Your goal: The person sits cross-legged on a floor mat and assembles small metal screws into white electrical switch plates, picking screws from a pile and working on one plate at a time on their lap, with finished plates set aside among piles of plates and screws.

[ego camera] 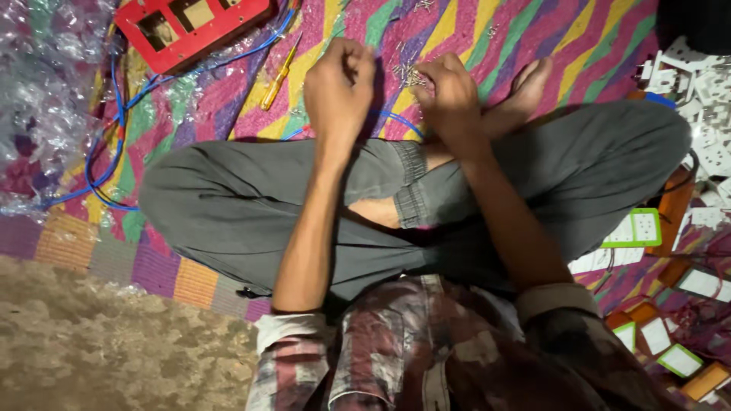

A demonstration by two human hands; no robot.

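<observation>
I sit cross-legged in grey trousers on a striped, many-coloured mat (228, 106). My left hand (339, 80) is curled into a loose fist above the mat; what it holds is hidden. My right hand (449, 91) reaches down with pinched fingers into a small heap of metal screws (411, 74) on the mat. A blue wire (400, 120) runs under both hands. My bare foot (525, 87) lies just right of the right hand.
A red frame (190, 27) lies at the top left with blue wires (114, 122) trailing from it. A yellow screwdriver (278, 76) rests on the mat. Clear plastic wrap (42, 91) is heaped at left. White socket parts (697, 91) and switch plates (643, 228) crowd the right.
</observation>
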